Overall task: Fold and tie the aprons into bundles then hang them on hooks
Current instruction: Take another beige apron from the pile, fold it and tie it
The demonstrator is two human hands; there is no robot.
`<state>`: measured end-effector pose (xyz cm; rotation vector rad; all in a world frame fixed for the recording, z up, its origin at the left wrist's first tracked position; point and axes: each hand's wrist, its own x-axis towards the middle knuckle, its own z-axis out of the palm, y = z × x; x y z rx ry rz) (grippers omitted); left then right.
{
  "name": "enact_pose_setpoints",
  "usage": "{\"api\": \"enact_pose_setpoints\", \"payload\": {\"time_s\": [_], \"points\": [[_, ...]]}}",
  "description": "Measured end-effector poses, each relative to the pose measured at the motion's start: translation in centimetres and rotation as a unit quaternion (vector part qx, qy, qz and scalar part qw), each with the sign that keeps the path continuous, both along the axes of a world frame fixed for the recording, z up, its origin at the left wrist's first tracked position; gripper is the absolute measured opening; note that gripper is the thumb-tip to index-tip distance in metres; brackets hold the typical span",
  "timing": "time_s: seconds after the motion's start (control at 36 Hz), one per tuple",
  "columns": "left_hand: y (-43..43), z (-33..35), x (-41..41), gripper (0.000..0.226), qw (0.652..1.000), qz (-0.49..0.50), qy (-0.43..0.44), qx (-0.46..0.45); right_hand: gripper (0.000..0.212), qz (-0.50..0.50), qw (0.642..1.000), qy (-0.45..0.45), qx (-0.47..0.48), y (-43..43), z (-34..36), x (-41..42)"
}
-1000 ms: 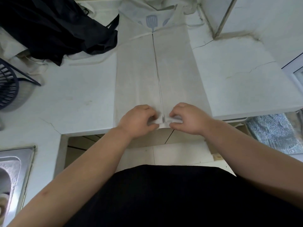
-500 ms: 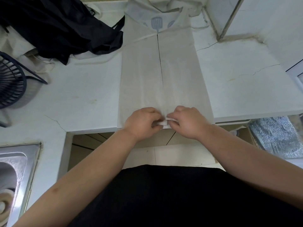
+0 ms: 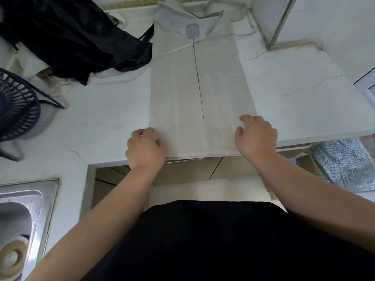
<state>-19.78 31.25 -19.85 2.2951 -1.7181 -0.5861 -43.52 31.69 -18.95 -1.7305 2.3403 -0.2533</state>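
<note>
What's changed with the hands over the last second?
Both hands let go of the hem's middle and moved apart: left hand to the white apron near its left corner, right hand near its right corner. The apron stayed folded flat on the counter.

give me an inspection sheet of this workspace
surface: white counter, cracked and stained
job's things: cream apron lies flat, side flaps folded in to meet at the centre; black cloth heaped far left
clutter: fan at left edge
hands: left hand curled at apron's near left corner, grip unclear; right hand rests on near right corner
cables: nothing seen
surroundings: sink near left
</note>
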Motion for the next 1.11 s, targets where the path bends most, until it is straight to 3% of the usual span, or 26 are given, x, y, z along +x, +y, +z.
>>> {"api": "enact_pose_setpoints", "payload": {"time_s": [0.06,0.11,0.17,0.28,0.39,0.47,0.58,0.72,0.86,1.0,1.11], "points": [[-0.2,0.2,0.4,0.045,0.998,0.016,-0.025,0.058,0.049,-0.051,0.996,0.005,0.074,0.0,0.1,-0.8],[-0.5,0.2,0.7,0.047,0.997,0.018,-0.014,0.080,0.059,-0.085,0.987,-0.061,0.124,0.1,0.1,-1.4],[-0.9,0.4,0.7,0.047,0.994,0.033,0.029,0.096,0.070,-0.102,0.977,-0.134,0.129,0.0,0.0,-1.9],[-1.6,0.8,1.0,0.044,0.983,0.081,0.113,0.120,0.081,-0.116,0.968,-0.194,0.109,-0.2,0.3,-2.6],[-1.8,0.7,1.4,0.021,0.973,0.085,0.182,0.110,0.064,-0.178,0.937,-0.291,0.071,-0.5,1.0,-3.1],[-1.7,1.1,1.5,0.031,0.953,0.112,0.263,0.096,0.056,-0.184,0.926,-0.320,0.072,-0.6,1.2,-3.4],[-2.0,1.3,2.4,0.039,0.945,0.108,0.292,0.100,0.060,-0.154,0.908,-0.378,0.088,-0.2,1.6,-3.8],[-2.2,2.2,3.2,0.041,0.947,0.064,0.303,0.086,0.042,-0.143,0.864,-0.471,0.102,-1.0,2.5,-4.3],[-2.5,2.9,3.5,0.035,0.942,0.024,0.322,0.094,0.026,-0.118,0.880,-0.445,0.118,-2.0,2.9,-5.1],[-2.8,2.8,3.7,0.035,0.964,-0.031,0.254,0.079,0.051,-0.022,0.924,-0.338,0.180,-2.4,2.3,-5.6],[-2.9,2.3,4.2,0.023,0.967,-0.032,0.245,0.062,0.037,-0.001,0.931,-0.322,0.174,-2.5,2.3,-5.5]]}}
